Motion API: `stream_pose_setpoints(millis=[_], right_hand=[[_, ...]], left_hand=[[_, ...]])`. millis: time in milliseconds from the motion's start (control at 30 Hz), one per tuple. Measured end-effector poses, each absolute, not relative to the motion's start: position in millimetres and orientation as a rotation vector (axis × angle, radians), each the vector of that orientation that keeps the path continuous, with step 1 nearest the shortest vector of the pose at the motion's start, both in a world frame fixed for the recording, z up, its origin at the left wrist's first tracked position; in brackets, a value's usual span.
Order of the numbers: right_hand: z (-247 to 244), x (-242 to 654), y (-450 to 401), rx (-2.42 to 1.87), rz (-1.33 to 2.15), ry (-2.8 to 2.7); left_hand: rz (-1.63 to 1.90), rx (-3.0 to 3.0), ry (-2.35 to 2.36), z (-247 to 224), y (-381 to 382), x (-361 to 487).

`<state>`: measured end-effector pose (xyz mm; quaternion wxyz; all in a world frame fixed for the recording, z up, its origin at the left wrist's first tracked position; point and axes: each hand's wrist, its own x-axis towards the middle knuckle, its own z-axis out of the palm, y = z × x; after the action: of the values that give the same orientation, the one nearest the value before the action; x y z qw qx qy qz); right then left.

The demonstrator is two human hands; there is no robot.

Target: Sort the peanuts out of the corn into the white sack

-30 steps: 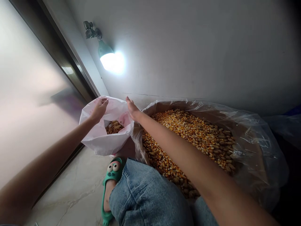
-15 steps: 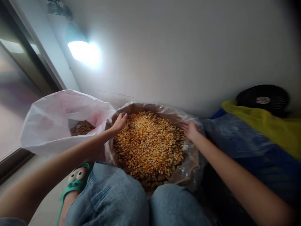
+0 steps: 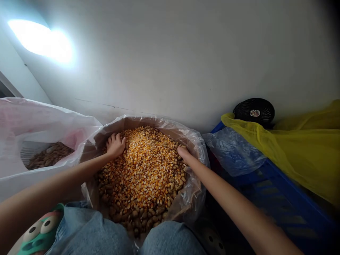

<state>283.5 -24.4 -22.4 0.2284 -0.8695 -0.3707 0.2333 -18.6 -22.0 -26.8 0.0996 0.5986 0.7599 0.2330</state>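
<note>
Left hand point(image 3: 115, 145): rests palm down on the upper left of the heap, fingers loosely spread, gripping nothing visible.
Right hand point(image 3: 183, 152): reaches to the heap's right edge, fingertips among the grains; how far it is open, or whether it holds anything, cannot be told.
Corn kernels point(image 3: 143, 166): lie mounded between the hands at the center of the frame.
Peanuts point(image 3: 145, 216): in their shells, ring the corn at the lower and right edges.
Clear plastic liner point(image 3: 200, 145): surrounds both, its crinkled rim standing open.
Denim-clad knees point(image 3: 172, 239): at the bottom, just beside the liner.
White sack point(image 3: 39, 113): gapes at left with more peanuts inside.
Blue crate point(image 3: 281, 198): sits at lower right, partly under yellow mesh point(image 3: 300, 152).
Black fan point(image 3: 254, 110): right of center, against the wall point(image 3: 170, 60).
Lamp point(image 3: 39, 40): glows at upper left.
</note>
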Motion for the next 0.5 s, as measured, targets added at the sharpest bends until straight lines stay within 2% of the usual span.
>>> stream_pose_setpoints(millis=[233,500], right_hand=[[-27.1,222.1,-28.2,-2.199,0.658,-0.822],[-7.3,161.1,-56.0,-1.735,0.898,-0.987]], left_hand=[[0.864,1.428,2.000,-26.5,-3.3,-4.4],[1.086,1.445,1.544,-11.0,-48.6,37.0]])
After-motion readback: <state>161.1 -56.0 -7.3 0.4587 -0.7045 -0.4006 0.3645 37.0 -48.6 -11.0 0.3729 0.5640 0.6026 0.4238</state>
